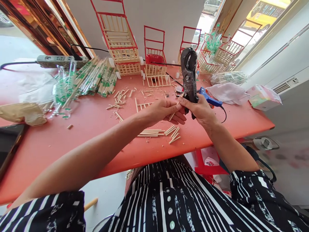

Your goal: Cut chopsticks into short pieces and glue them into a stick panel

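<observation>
Here, a black cutter [189, 75] is gripped upright in the right hand [200, 109], above the red table [72, 135]. A thin stick [172, 116] is pinched by the left hand [164, 111], just beside the cutter's lower end. Cut sticks [172, 132] are scattered on the table below the hands, and a blue glue gun [210, 98] is seen behind the right hand.
</observation>
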The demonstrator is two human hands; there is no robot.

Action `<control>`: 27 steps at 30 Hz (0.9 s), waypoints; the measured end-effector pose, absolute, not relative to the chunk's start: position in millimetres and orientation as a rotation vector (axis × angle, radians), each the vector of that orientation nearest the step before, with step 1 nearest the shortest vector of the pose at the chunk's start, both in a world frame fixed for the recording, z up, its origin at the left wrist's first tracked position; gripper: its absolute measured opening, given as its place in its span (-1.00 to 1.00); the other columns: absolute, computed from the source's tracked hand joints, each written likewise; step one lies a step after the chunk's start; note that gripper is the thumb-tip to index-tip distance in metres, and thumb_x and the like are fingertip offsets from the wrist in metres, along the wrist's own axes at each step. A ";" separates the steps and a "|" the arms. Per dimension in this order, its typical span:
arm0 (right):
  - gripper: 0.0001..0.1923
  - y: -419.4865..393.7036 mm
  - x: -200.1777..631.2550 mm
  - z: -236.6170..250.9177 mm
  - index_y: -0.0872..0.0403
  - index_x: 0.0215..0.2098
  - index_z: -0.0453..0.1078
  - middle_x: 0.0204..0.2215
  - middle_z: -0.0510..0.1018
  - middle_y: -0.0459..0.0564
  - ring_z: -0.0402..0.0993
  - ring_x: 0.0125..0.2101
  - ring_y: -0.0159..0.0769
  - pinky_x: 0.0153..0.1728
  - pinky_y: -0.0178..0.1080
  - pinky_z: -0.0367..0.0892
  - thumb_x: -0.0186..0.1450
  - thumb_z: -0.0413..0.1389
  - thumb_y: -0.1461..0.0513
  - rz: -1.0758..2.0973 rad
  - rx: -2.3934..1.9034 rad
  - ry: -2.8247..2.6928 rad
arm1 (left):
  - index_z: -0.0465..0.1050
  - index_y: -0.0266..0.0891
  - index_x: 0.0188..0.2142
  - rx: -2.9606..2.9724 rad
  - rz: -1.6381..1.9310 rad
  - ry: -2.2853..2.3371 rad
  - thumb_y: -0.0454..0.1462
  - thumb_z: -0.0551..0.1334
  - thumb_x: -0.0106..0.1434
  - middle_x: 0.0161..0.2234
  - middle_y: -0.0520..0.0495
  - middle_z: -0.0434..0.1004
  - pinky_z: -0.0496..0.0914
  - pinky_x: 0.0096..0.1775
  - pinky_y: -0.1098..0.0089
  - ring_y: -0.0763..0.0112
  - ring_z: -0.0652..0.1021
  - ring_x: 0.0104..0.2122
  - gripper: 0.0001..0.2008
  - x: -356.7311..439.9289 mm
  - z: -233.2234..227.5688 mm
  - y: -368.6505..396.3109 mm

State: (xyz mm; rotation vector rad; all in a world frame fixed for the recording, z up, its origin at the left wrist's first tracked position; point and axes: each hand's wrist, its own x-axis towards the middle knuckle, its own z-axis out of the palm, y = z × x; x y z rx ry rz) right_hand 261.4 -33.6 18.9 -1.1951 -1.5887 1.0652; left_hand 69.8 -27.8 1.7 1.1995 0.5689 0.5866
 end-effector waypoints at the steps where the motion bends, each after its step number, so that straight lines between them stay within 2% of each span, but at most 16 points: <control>1: -0.43 -31.5 263.0 20.6 0.08 -0.47 0.40 -0.62 0.39 -0.16 0.30 -0.58 -0.45 -0.60 -0.34 0.23 0.11 0.44 -0.19 1.068 -1.185 -1.569 | 0.63 -0.32 -0.19 1.244 0.563 0.554 0.02 0.44 0.32 -0.21 -0.27 0.77 0.62 -0.12 0.22 0.20 0.76 -0.20 -0.60 65.9 3.9 -25.9; 4: -0.40 -24.7 269.6 26.1 0.07 -0.45 0.40 -0.60 0.38 -0.18 0.29 -0.60 -0.46 -0.63 -0.33 0.25 0.00 0.51 -0.18 1.093 -1.151 -1.447 | 0.67 -0.26 -0.10 1.445 0.472 0.569 -0.12 0.54 0.20 -0.15 -0.20 0.78 0.60 -0.10 0.30 0.25 0.75 -0.14 -0.65 53.0 9.7 -18.8; 7: -0.38 -19.1 275.2 28.2 0.07 -0.44 0.43 -0.58 0.40 -0.17 0.32 -0.58 -0.45 -0.62 -0.34 0.30 -0.08 0.55 -0.17 1.141 -1.097 -1.358 | 0.71 -0.23 -0.15 1.572 0.500 0.630 -0.23 0.56 0.10 -0.20 -0.12 0.79 0.58 -0.10 0.35 0.31 0.74 -0.17 -0.70 46.9 10.2 -14.3; 13: -0.38 -12.6 275.4 19.6 0.07 -0.49 0.43 -0.60 0.42 -0.17 0.32 -0.58 -0.47 -0.61 -0.35 0.30 -0.08 0.54 -0.20 1.143 -1.094 -1.344 | 0.72 -0.25 -0.23 1.595 0.663 0.750 -0.19 0.48 0.19 -0.31 -0.12 0.78 0.52 -0.25 0.42 0.36 0.72 -0.29 -0.80 55.8 3.1 -17.8; 19: -0.37 -7.6 276.0 14.5 0.07 -0.44 0.50 -0.58 0.45 -0.17 0.35 -0.56 -0.45 -0.61 -0.35 0.35 -0.15 0.57 -0.18 1.216 -1.068 -1.280 | 0.72 -0.24 -0.35 1.643 0.756 0.781 -0.13 0.45 0.21 -0.37 -0.12 0.77 0.52 -0.26 0.41 0.33 0.71 -0.33 -0.79 59.3 -4.4 -14.7; 27: -0.32 -9.0 279.7 14.2 0.10 -0.44 0.49 -0.57 0.50 -0.15 0.42 -0.56 -0.43 -0.61 -0.35 0.38 -0.24 0.59 -0.17 1.272 -1.124 -1.267 | 0.71 -0.24 -0.42 1.700 0.770 0.809 -0.18 0.44 0.21 -0.41 -0.10 0.75 0.56 -0.26 0.40 0.31 0.71 -0.36 -0.83 61.2 -8.1 -17.9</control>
